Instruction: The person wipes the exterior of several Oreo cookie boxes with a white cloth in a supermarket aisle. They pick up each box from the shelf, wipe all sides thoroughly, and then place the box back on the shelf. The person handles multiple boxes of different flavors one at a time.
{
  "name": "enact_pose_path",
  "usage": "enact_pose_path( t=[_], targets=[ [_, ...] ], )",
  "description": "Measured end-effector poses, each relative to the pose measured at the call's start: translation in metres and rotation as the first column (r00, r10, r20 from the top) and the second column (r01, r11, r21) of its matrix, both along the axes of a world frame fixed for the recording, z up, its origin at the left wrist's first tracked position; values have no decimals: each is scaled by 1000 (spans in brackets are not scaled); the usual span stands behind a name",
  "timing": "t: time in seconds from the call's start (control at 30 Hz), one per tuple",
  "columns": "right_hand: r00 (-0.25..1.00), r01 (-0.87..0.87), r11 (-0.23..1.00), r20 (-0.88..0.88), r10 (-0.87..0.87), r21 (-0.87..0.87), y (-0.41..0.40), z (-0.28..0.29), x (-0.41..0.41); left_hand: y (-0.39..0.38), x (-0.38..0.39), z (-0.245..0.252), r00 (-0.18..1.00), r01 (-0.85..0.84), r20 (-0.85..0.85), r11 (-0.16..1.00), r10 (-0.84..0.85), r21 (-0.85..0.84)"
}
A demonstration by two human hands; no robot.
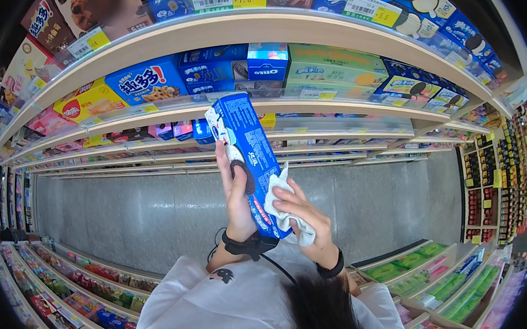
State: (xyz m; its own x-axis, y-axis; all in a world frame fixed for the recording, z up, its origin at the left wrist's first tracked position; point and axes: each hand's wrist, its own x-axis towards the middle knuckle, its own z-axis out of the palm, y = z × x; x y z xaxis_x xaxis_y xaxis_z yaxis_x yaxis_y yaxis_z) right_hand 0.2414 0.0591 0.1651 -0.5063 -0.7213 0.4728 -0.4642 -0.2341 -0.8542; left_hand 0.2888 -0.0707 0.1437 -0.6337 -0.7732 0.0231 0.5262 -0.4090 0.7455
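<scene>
A long blue cookie box (257, 157) is tilted in front of my chest, its upper end near a shelf edge. My left hand (238, 195) grips the box along its left side, the thumb lying over the cookie picture. In my right hand (303, 214) is a crumpled white cloth (288, 208), pressed against the lower right side of the box. The fingers of my right hand are curled over the cloth. Each wrist has a black band around it, and a cable runs from the left one.
Ahead, a shelf board (333, 108) with a clear price-tag strip bears packed boxes, among them a green box (336, 70) and a blue and yellow one. Another shelf (302, 28) runs above it. Grey floor (147, 220) lies below. Snack racks stand behind me, and a rack of jars (479, 191) at the right.
</scene>
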Motion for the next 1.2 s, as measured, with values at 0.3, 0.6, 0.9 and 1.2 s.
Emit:
enact_pose_path(
  t=[0.3, 0.6, 0.9, 1.2],
  targets=[
    [976, -1, 998, 219, 16, -70, 3, -14, 7, 7, 12, -15, 983, -70, -177, 986, 43, -150],
    [877, 209, 976, 453, -158, -65, 29, -14, 5, -19, 37, -18, 970, -226, -95, 675, 226, -702],
    [805, 518, 855, 355, -476, -28, 40, 27, -21, -22, 22, 24, 918, 27, 66, 106, 391, -994],
    [902, 431, 902, -32, -430, 2, 27, 35, -12, 25, -4, 10, 903, 64, 68, 24, 425, -998]
  ],
)
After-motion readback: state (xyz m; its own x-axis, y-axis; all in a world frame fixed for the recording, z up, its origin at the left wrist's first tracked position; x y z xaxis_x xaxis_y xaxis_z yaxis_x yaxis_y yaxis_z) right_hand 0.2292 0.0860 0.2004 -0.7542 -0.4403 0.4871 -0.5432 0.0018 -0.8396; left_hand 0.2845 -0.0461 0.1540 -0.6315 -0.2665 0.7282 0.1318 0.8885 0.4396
